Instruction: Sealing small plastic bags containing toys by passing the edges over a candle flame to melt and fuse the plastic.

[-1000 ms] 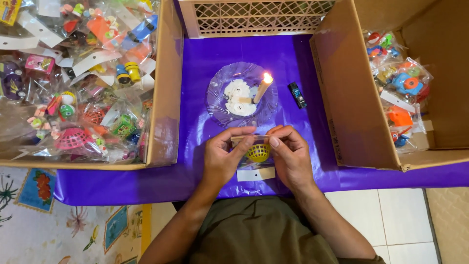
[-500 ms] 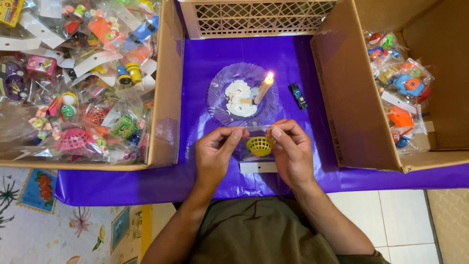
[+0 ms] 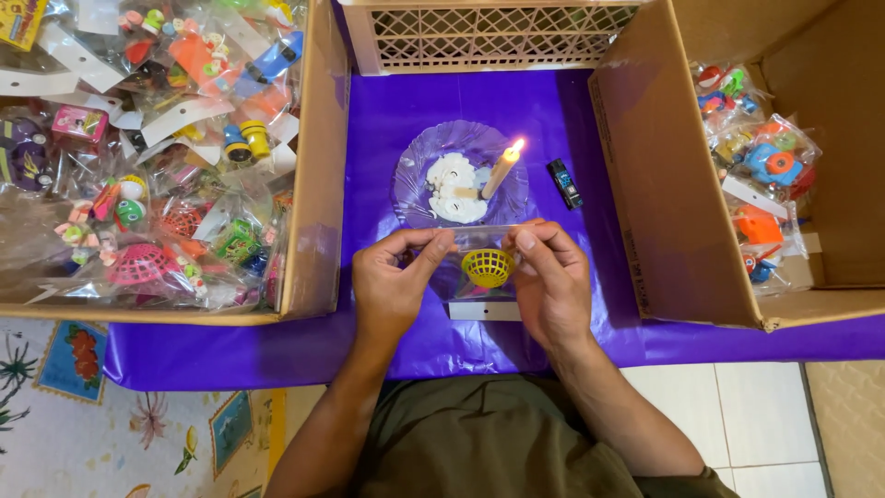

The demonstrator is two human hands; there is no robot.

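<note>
Purple cloth (image 3: 553, 101) covers the table between two cardboard boxes, with a lit candle (image 3: 501, 171) on a glass plate (image 3: 419, 175), while left hand (image 3: 392, 286) and right hand (image 3: 551, 281) pinch a clear bag (image 3: 484, 267) holding a yellow basket (image 3: 488, 267).

A purple cloth (image 3: 479, 101) is spread over a table, its front edge hanging down toward the floor. White floor tiles (image 3: 751, 433) are seen at lower right, bordered by a tan strip (image 3: 848, 429) that may be a mat. At lower left, a pale floor covering (image 3: 101, 433) printed with flowers and small framed pictures is laid. A cream lattice crate (image 3: 498, 32) is set at the far edge. The scene is evenly and brightly lit.
</note>
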